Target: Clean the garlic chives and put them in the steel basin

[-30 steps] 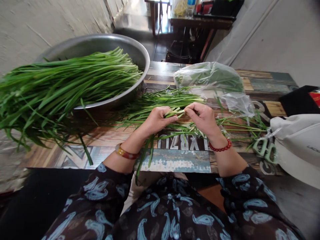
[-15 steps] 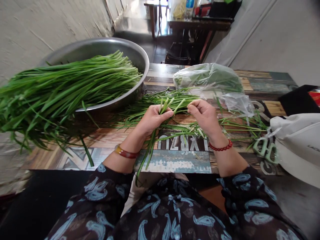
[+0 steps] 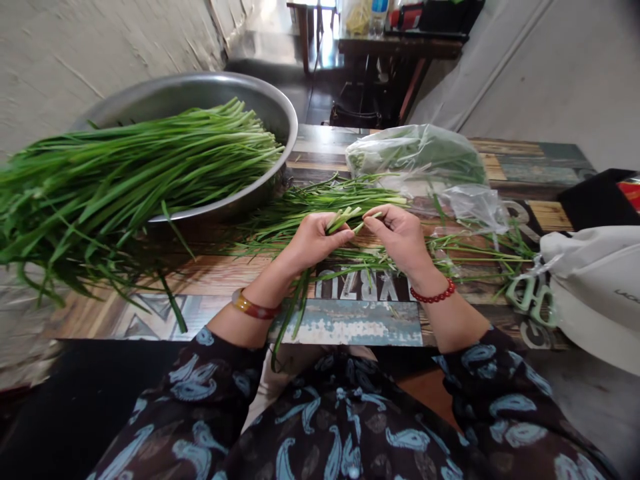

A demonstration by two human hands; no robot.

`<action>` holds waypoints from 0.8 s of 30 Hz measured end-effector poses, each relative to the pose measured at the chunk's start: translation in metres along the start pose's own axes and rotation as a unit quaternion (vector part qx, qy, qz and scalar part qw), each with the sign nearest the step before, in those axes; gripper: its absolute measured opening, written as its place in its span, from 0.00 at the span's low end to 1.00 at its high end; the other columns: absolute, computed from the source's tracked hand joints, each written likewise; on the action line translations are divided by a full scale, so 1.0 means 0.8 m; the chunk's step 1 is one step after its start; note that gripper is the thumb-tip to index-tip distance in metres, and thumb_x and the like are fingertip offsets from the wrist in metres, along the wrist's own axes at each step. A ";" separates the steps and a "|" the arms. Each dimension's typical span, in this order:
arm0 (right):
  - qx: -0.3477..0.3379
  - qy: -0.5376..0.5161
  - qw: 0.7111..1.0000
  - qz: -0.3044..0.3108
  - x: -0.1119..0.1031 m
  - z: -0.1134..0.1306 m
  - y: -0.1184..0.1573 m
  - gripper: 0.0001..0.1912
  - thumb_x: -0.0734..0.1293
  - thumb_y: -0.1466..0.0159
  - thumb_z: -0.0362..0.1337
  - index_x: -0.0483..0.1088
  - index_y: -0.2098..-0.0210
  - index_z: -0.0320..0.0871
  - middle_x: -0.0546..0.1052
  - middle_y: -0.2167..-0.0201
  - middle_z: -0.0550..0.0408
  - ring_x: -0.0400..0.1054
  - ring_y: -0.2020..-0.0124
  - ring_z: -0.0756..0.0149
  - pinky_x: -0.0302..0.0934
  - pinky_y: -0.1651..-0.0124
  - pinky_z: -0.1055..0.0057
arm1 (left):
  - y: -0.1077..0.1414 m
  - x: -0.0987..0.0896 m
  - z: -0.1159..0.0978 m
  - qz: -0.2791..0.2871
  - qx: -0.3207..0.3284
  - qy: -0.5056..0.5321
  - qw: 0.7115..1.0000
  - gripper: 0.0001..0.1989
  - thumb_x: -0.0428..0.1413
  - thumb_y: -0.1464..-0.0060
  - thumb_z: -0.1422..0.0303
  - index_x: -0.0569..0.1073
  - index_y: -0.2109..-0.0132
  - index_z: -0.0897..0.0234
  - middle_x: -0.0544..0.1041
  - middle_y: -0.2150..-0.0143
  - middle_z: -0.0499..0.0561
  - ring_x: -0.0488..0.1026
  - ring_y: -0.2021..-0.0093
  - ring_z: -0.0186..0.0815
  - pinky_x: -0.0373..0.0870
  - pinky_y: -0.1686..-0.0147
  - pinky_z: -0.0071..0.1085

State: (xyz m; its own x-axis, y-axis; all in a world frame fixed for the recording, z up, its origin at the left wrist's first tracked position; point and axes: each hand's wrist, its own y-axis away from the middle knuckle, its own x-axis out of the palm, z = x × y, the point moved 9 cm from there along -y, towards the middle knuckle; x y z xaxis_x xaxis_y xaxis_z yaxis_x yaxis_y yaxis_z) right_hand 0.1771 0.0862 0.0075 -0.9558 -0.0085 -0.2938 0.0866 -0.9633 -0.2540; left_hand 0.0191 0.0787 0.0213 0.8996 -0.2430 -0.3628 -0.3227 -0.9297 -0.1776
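My left hand (image 3: 316, 241) is closed round a few garlic chives (image 3: 345, 217), their pale cut ends pointing right and the green leaves hanging below my wrist over the table's front edge. Thumb and forefinger of my right hand (image 3: 400, 239) pinch the pale end of one of these stalks, close to my left thumb. Behind both hands lies a loose pile of garlic chives (image 3: 325, 200) on the table. Thin trimmed scraps (image 3: 480, 250) are strewn to the right of my right hand.
A big steel basin (image 3: 287, 113) at the left holds a large heap of garlic chives (image 3: 165, 160) that spills over its rim. At the back lies a clear plastic bag of greens (image 3: 420, 157). Pale green scissors (image 3: 533, 300) and a white cap (image 3: 595, 293) are at the right.
My right hand has moved left and slightly down to the stalks and now pinches one end. The stalks in my left hand have tipped over towards the right.
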 end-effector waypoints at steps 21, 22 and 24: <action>-0.003 -0.047 0.991 -0.122 -0.047 -0.019 -0.012 0.25 0.61 0.32 0.58 0.67 0.75 0.45 0.68 0.80 0.61 0.60 0.79 0.73 0.57 0.74 0.74 | 0.000 -0.004 0.006 -0.010 -0.016 -0.015 1.000 0.11 0.60 0.49 0.64 0.74 0.74 0.67 0.68 0.77 0.44 0.61 0.75 0.28 0.59 0.71 0.28; -0.008 -0.035 0.995 -0.091 -0.039 -0.015 -0.011 0.25 0.62 0.33 0.57 0.68 0.74 0.44 0.70 0.79 0.60 0.63 0.77 0.72 0.60 0.71 0.73 | 0.000 -0.004 0.006 -0.011 -0.015 -0.016 1.000 0.11 0.60 0.49 0.64 0.73 0.74 0.66 0.67 0.78 0.44 0.61 0.75 0.28 0.58 0.71 0.28; -0.013 -0.019 0.999 -0.031 -0.019 -0.010 -0.009 0.21 0.66 0.35 0.55 0.72 0.71 0.44 0.74 0.75 0.58 0.67 0.73 0.70 0.63 0.66 0.72 | 0.000 -0.004 0.005 -0.012 -0.011 -0.013 1.000 0.12 0.59 0.49 0.63 0.73 0.75 0.66 0.66 0.78 0.43 0.59 0.75 0.28 0.58 0.71 0.28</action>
State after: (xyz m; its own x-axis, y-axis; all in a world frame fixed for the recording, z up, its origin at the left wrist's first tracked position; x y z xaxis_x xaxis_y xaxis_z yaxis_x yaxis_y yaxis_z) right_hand 0.1935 0.0949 0.0067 -0.9696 0.0399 -0.2413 0.0341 -0.9549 -0.2948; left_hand 0.0150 0.0808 0.0186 0.8989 -0.2131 -0.3829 -0.2943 -0.9410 -0.1673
